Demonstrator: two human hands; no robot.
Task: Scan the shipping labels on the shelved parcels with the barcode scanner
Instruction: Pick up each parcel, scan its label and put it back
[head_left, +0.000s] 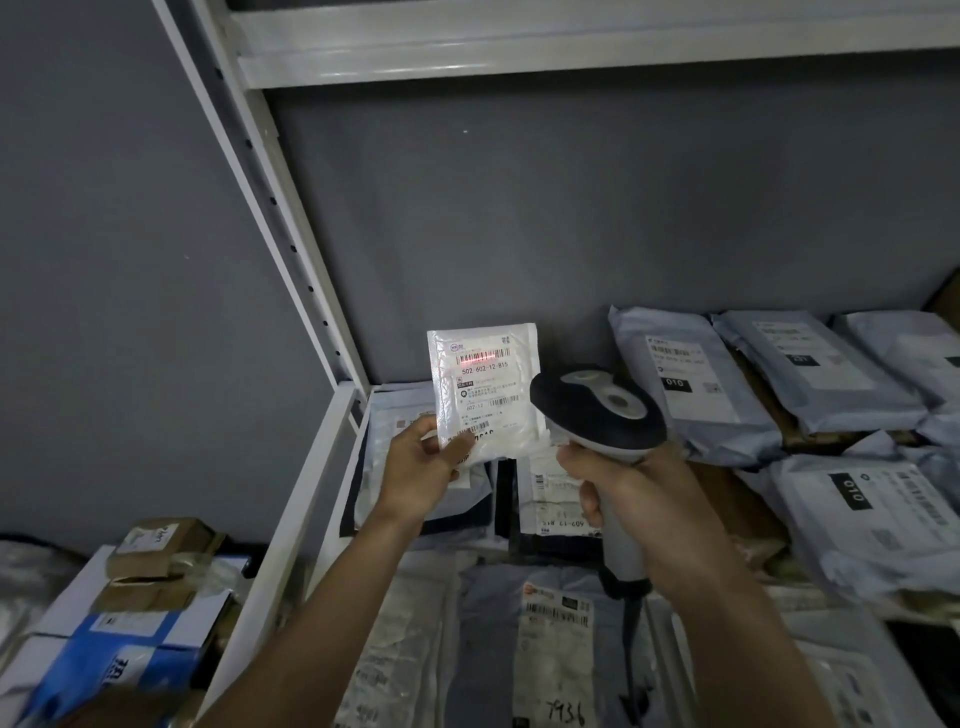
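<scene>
A left hand (422, 460) pinches a small white plastic mailer (485, 396) upright by its lower corner, above the white metal shelf (332, 447); the right hand (631, 486), clenched round a grey-and-black barcode scanner (597, 410) just right of it, aims up-left, throwing its red line (480, 357) across the top barcode.

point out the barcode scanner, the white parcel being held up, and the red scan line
barcode scanner (597, 408): head view, on its dark head.
white parcel (485, 395): head view, on the middle of its label.
red scan line (480, 357): head view, on the top barcode.
</scene>
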